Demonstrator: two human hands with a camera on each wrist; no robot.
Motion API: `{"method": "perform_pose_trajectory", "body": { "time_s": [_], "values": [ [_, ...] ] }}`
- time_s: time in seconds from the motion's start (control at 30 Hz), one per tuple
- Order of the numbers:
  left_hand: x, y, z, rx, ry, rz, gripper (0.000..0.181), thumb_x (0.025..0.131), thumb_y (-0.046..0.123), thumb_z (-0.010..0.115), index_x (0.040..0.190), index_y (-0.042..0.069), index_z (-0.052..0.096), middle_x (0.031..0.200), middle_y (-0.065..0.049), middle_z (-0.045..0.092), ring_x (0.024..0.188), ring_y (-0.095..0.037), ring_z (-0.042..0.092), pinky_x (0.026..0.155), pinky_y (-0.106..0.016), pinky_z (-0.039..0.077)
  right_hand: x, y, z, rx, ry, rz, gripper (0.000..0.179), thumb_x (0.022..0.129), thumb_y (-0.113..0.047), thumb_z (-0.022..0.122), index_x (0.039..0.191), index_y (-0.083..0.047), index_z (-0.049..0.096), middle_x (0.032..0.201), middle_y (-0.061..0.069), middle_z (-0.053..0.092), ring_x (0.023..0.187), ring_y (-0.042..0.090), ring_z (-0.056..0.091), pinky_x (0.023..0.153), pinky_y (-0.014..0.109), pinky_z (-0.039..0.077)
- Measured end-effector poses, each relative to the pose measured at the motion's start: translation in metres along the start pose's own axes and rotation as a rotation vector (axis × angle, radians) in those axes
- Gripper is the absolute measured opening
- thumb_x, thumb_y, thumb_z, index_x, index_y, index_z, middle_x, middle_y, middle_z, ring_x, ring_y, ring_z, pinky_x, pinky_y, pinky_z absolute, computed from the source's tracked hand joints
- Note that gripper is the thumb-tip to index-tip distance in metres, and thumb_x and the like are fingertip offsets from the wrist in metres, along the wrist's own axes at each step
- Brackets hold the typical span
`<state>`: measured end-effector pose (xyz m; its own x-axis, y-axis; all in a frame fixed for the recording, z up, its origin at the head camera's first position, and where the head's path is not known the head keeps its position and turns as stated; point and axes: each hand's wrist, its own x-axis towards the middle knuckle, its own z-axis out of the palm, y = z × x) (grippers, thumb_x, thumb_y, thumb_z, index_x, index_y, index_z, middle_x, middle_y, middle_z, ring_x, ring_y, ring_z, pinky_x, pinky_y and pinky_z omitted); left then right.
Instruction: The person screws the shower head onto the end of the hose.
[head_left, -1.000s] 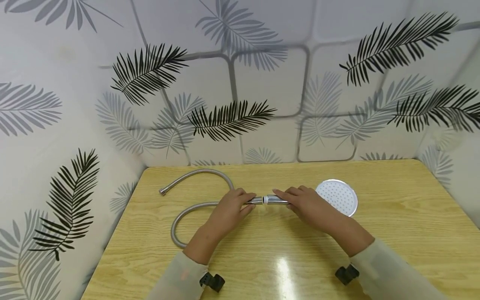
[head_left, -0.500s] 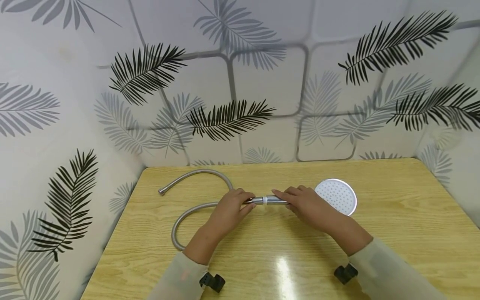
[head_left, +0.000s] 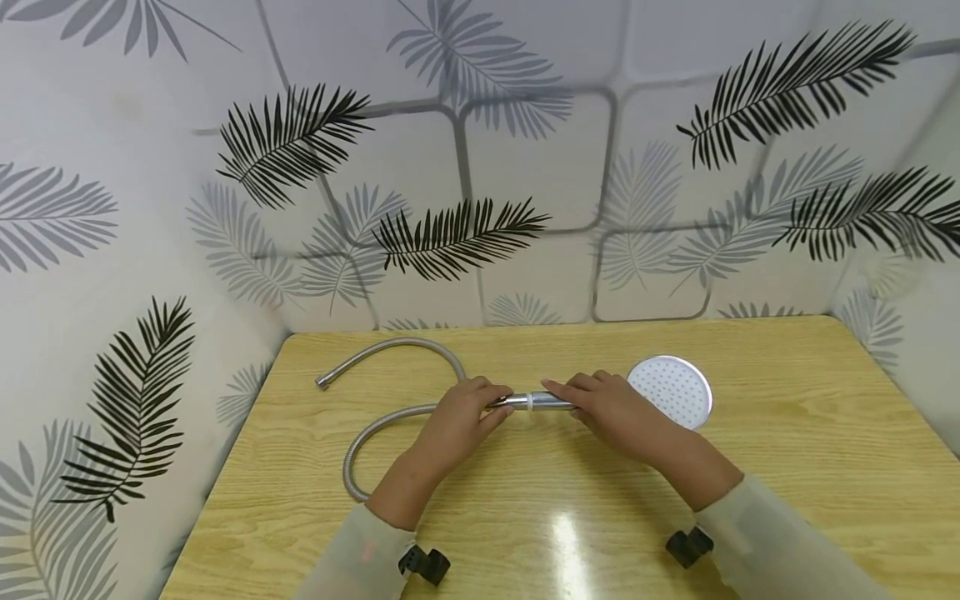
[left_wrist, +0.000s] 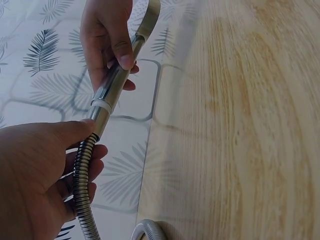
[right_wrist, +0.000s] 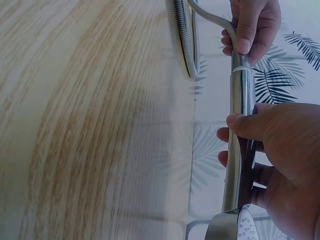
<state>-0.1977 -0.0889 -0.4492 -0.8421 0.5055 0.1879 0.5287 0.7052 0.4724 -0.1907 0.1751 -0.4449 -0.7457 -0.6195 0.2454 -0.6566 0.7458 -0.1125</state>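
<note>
My left hand (head_left: pixel 459 421) pinches the metal end fitting of a flexible shower hose (left_wrist: pixel 82 175) between thumb and fingers. With my right hand (head_left: pixel 611 415) I grip the chrome handle of a shower head (head_left: pixel 671 392), fingers wrapped round it. The hose fitting (left_wrist: pixel 100 120) meets the handle's end in line, with a thin white ring (right_wrist: pixel 241 69) at the joint. The round white spray face with small nozzles points up beyond my right hand. From my left hand the hose curls over the table, and its other metal end (head_left: pixel 322 382) lies loose at the back left.
The light wood-grain table (head_left: pixel 487 533) runs back to a wall (head_left: pixel 536 167) papered with leaf patterns. A dark wrist mount (head_left: pixel 425 564) sits at the left sleeve and a similar mount (head_left: pixel 690 547) at the right.
The gap between the hose fitting and the handle has narrowed; the fitting now sits against the white ring. Both hands keep their holds and have barely moved.
</note>
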Motion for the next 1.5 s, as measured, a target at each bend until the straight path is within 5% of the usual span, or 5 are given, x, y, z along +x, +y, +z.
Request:
{"method": "perform_pose_trajectory", "body": {
  "time_s": [0.63,1.1,1.5],
  "values": [
    [0.0039,0.0027,0.0019,-0.013,-0.025,-0.035,0.029,0.101,0.03,0.063,0.125,0.016,0.071,0.113,0.001,0.075,0.092,-0.016,0.06,0.079,-0.033,0.049,-0.0008,-0.0025,-0.004,-0.025,-0.024,0.018,0.056,0.093,-0.011,0.073,0.146,-0.018,0.056,0.116,0.004,0.069,0.093,0.025,0.063,0.078,0.04,0.052],
    [0.0049,0.0046,-0.003,0.013,-0.033,0.002,0.035,0.099,0.023,0.067,0.13,0.009,0.069,0.115,-0.006,0.073,0.103,-0.024,0.064,0.091,-0.042,0.053,-0.0005,-0.0033,-0.0043,-0.023,-0.048,0.021,0.057,0.095,-0.013,0.071,0.149,-0.018,0.053,0.118,0.005,0.068,0.094,0.025,0.062,0.079,0.04,0.051],
    [0.0041,0.0024,0.0035,0.004,-0.027,0.0,0.029,0.097,0.022,0.07,0.124,0.012,0.071,0.111,-0.002,0.076,0.093,-0.018,0.065,0.081,-0.035,0.054,0.0002,-0.0045,-0.0051,-0.022,-0.054,0.02,0.056,0.095,-0.012,0.071,0.148,-0.019,0.053,0.117,0.004,0.069,0.094,0.024,0.063,0.078,0.039,0.051]
  ]
}}
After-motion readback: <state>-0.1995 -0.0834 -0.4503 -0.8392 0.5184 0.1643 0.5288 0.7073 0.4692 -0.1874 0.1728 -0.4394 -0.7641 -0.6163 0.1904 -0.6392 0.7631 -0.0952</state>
